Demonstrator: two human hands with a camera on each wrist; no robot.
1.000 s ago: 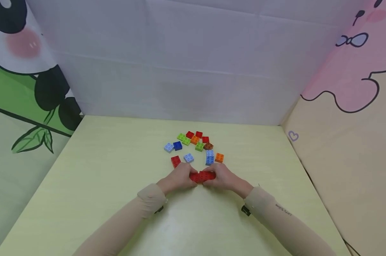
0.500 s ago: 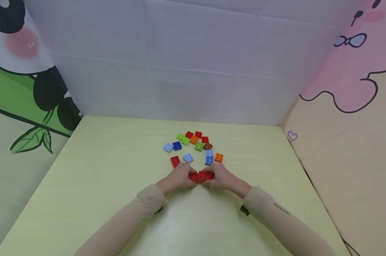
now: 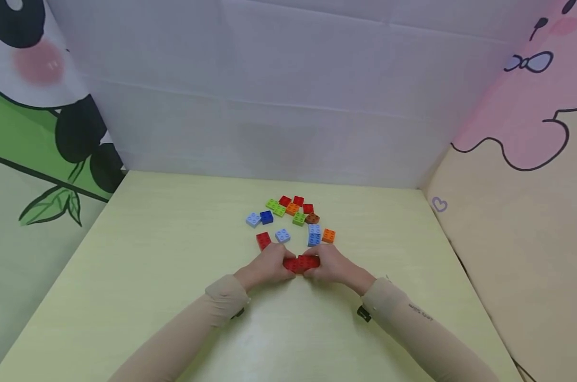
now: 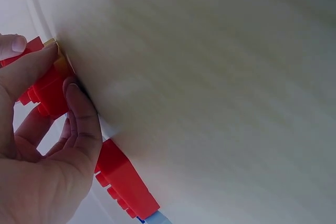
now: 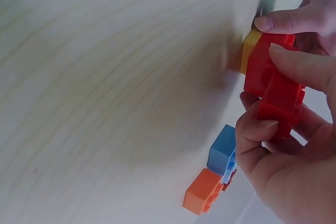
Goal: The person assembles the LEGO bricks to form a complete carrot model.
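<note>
In the head view my left hand (image 3: 268, 263) and right hand (image 3: 337, 265) meet near the middle of the table, gripping joined red toy bricks (image 3: 301, 263) from either side. Under them, a yellow brick (image 5: 251, 51) shows in the right wrist view, low over the tabletop. My right thumb and fingers pinch the red brick (image 5: 282, 95) at the right end. In the left wrist view my left fingers and thumb hold the left red brick (image 4: 54, 92). The hands hide part of how the bricks fit together.
Beyond the hands lie several loose bricks: a long red one (image 3: 264, 241), light blue (image 3: 283, 235), dark blue (image 3: 266, 217), blue (image 3: 314, 235), orange (image 3: 328, 235), brown (image 3: 312, 218) and green (image 3: 299, 218). A pale wall (image 3: 278, 138) closes off the table's back.
Both hands stay on the joined red bricks in nearly the same place; the right hand has come very slightly inward. The loose bricks have not moved; the head view shifts slightly.
</note>
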